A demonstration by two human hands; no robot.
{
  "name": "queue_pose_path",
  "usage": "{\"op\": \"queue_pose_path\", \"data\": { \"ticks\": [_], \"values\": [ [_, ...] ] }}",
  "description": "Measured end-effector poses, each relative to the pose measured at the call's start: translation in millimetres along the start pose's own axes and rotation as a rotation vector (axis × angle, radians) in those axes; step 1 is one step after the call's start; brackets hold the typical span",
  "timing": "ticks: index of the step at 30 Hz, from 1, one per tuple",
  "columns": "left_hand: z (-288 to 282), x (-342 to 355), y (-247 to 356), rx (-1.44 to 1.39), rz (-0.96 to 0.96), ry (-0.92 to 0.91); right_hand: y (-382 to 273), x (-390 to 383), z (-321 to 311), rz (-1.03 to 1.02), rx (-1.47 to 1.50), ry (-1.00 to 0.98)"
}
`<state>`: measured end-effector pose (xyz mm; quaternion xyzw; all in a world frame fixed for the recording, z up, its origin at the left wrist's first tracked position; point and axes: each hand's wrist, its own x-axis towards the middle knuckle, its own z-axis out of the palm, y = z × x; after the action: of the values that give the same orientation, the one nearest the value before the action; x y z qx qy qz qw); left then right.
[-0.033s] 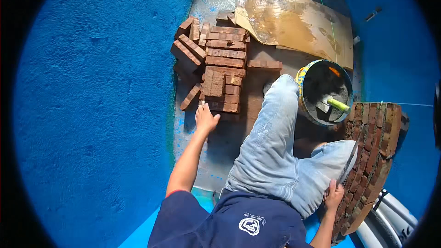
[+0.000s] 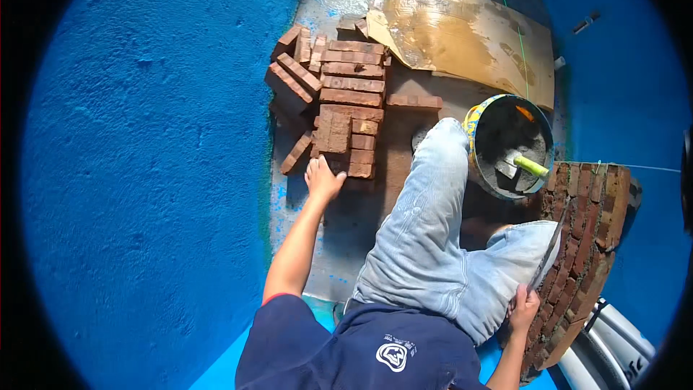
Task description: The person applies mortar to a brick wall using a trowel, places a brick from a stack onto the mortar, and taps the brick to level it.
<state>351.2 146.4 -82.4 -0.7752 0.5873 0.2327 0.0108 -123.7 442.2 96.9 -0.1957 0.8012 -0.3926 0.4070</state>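
My left hand [image 2: 325, 179] is at the near end of the brick stack, with fingers and thumb closed round the end of a red brick [image 2: 333, 133] lying on top. Part of that grip is hidden behind the hand. My right hand [image 2: 523, 310] rests beside my right thigh, closed on the handle of a trowel [image 2: 550, 245]. Its thin grey blade shows almost edge-on, pointing away from me over my knee. The stack [image 2: 354, 85] holds several bricks set on edge in a row. Just right of the trowel stands a curved, mortared brick wall [image 2: 577, 253].
A bucket [image 2: 473, 130] of grey mortar, holding a tool with a yellow-green handle [image 2: 532, 166], stands beyond my knees. Loose bricks [image 2: 292, 81] lean left of the stack. Wet cardboard [image 2: 455, 32] lies farther off. Blue walls [image 2: 151, 173] rise on both sides; a string [image 2: 642, 165] runs right.
My left hand has shifted slightly and closed round the near end of the top brick; its thumb was spread before. My right hand and the trowel have hardly moved.
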Motion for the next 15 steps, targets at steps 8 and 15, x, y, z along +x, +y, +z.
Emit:
{"op": "queue_pose_path", "data": {
  "ticks": [8,15],
  "values": [
    [23.6,112.9,38.0,0.051,-0.258,0.069,0.6,-16.5,13.9,-0.063,-0.271,0.087],
    [-27.5,133.5,-18.2,-0.539,-0.260,-0.097,-6.5,-15.9,38.3,-0.214,-0.351,0.112]
  ]
}}
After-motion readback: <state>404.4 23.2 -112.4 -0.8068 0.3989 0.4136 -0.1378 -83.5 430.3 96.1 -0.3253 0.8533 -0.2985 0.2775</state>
